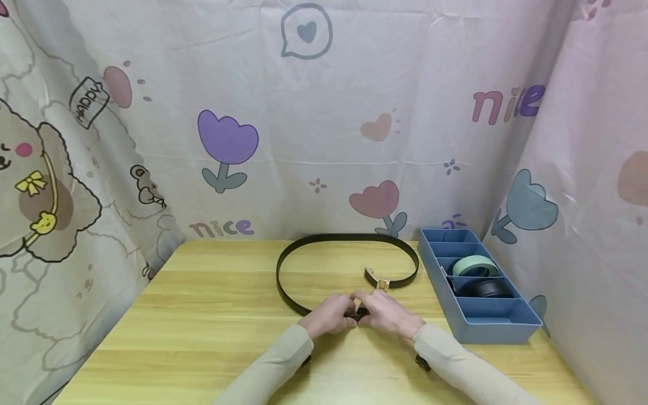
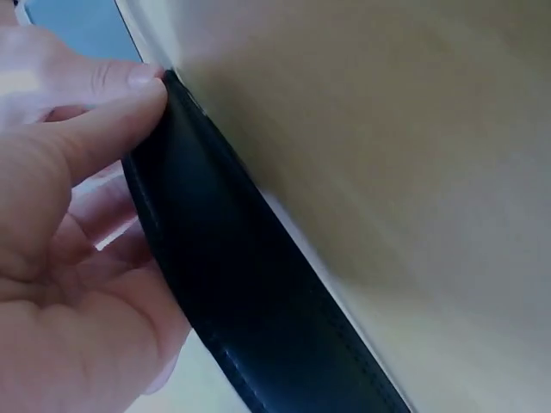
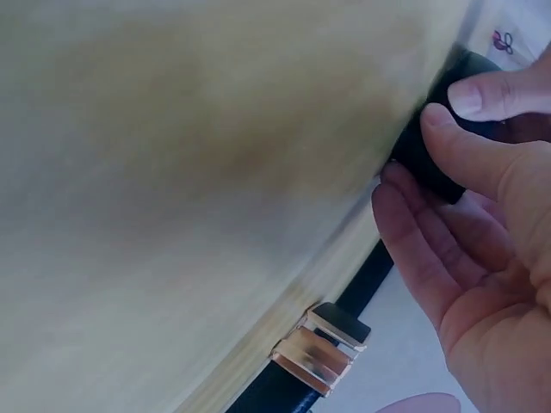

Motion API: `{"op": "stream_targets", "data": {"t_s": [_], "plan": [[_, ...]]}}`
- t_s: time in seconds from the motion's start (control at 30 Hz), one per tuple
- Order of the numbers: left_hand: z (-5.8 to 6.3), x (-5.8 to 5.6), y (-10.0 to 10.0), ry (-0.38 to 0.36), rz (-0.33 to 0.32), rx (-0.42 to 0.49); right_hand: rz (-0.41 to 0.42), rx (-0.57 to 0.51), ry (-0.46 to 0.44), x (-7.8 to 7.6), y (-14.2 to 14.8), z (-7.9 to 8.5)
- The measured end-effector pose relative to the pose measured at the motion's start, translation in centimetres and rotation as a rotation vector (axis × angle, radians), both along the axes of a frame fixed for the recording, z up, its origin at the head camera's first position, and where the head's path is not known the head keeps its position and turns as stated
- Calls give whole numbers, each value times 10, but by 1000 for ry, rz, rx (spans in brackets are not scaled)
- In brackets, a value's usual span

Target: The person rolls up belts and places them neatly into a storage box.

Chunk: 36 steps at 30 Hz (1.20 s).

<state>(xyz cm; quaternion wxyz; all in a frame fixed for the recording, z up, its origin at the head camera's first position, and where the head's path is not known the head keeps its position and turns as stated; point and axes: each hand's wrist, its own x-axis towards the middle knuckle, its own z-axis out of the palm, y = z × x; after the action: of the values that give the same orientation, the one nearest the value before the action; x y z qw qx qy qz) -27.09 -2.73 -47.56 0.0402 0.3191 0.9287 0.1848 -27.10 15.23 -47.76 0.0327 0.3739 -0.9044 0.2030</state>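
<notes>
A long black belt [image 1: 349,237] stands on its edge on the wooden table, curving in a wide open loop. Its gold buckle [image 1: 383,284] sits at the inner end, just beyond my right hand [image 1: 392,315]. At the near side, my left hand [image 1: 329,316] pinches the other end of the belt between thumb and fingers. My right hand pinches it too, so the two thumbs meet there. In the left wrist view the strap [image 2: 232,241] runs away from the fingers. Close to the right fingers, the right wrist view shows the buckle [image 3: 320,351] clearly.
A blue divided box [image 1: 498,333] stands on the right of the table [image 1: 167,315]. Inside are a rolled mint-green belt [image 1: 476,263] and a rolled black belt [image 1: 490,289] in separate compartments. A patterned curtain [image 1: 314,112] hangs behind and on both sides.
</notes>
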Motion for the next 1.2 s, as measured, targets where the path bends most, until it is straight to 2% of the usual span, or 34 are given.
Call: {"op": "stream_targets", "data": {"t_s": [0.07,0.17,0.23,0.4,0.53,0.63,0.8,0.9,1.03,1.2], "plan": [[1,1,2,38,-7,-37,8,-17,7,0,1,0],[1,5,5,135,-19,-108,21,-28,23,0,2,0],[1,7,6,163,5,-131,24,-52,14,1,3,-1],[1,11,8,151,81,-91,-21,-70,-15,3,5,-3],[1,10,8,146,90,-35,-56,-72,5,5,5,-3],[0,8,8,124,95,-2,-71,-57,89,7,4,-2],[1,6,10,93,116,19,-92,61,312,11,0,-2],[1,5,10,102,114,12,-85,91,369,12,-1,-2],[3,1,7,48,71,22,-39,93,353,9,1,-3],[2,-10,-1,-50,-76,7,68,59,267,1,8,-3]]}}
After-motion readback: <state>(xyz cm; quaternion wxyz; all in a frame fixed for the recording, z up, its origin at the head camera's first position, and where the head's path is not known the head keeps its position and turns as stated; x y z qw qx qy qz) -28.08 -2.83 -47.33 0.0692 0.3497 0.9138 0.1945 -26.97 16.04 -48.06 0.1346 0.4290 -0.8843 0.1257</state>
